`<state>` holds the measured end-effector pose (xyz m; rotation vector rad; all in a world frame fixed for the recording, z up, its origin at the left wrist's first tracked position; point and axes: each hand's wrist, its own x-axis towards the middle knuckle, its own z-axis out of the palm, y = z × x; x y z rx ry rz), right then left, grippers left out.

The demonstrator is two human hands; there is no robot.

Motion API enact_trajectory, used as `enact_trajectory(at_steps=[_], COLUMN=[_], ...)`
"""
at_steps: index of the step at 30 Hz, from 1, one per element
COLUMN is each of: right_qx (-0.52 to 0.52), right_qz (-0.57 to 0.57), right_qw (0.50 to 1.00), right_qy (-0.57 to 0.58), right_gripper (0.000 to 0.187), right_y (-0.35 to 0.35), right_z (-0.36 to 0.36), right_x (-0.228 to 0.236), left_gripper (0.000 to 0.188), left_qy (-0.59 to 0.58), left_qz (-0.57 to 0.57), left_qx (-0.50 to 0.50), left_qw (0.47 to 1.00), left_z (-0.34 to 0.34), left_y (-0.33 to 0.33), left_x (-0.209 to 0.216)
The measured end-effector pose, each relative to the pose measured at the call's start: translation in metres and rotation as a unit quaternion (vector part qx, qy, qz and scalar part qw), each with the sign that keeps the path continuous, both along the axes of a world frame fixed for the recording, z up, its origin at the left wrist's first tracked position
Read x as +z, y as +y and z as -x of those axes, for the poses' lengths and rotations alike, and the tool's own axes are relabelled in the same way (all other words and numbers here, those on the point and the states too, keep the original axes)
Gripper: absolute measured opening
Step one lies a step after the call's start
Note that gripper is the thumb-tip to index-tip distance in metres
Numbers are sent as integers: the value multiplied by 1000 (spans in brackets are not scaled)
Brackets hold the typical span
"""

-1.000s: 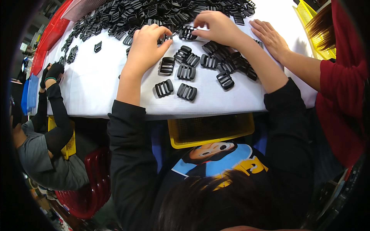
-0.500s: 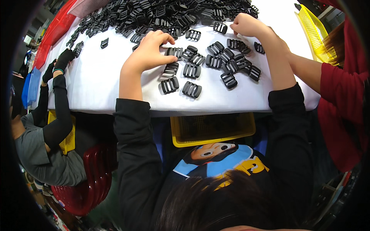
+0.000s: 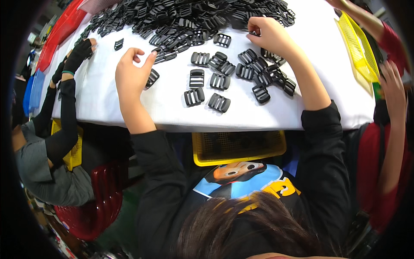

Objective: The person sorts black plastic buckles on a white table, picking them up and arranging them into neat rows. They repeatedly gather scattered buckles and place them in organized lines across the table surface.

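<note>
Black plastic strap buckles (image 3: 220, 81) lie loosely spread on the white-covered table in front of me. My left hand (image 3: 133, 73) is over the table left of them, thumb and fingers apart. Beside its palm lies one buckle (image 3: 152, 79), partly hidden by the hand. Farther right, my right hand (image 3: 268, 36) pinches a small dark buckle (image 3: 255, 33), mostly covered by the fingers, at the near edge of the big heap (image 3: 185, 17). A tight cluster of buckles (image 3: 261, 77) sits nearer me, below my right hand.
A yellow basket (image 3: 239, 160) is under the table edge before me; another yellow basket (image 3: 360, 47) stands at the right. At the left a co-worker's gloved hand (image 3: 77, 56) works near a red tray (image 3: 60, 34). A person's hand (image 3: 393, 86) is at the far right.
My left hand has moved left, away from the loose buckles. My right hand has shifted slightly left to the heap's edge. The person in red has drawn an arm back from the table.
</note>
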<state>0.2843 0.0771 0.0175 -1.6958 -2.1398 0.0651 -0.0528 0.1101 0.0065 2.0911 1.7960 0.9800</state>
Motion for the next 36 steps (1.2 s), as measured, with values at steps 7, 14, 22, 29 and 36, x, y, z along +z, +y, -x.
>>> enact_trajectory(at_steps=[7, 14, 22, 29, 36], right_qx=[67, 19, 183, 80, 156], right_qz=[148, -62, 210, -96, -112], right_qw=[963, 998, 936, 991, 977], right_qy=[215, 22, 216, 51, -89], right_gripper=[36, 34, 30, 31, 23], right_y=[3, 5, -3, 24, 30], right_z=[26, 45, 40, 69, 68], right_x=[2, -16, 13, -16, -7], left_gripper=[27, 23, 39, 21, 16], left_qy=[-25, -109, 137, 165, 0], left_qz=[33, 87, -162, -217, -135], left_qx=[-104, -253, -145, -205, -240], left_qw=[994, 957, 966, 940, 961], left_z=[-1, -19, -27, -29, -16], left_y=[-28, -36, -11, 7, 9], left_x=[-11, -4, -21, -10, -25])
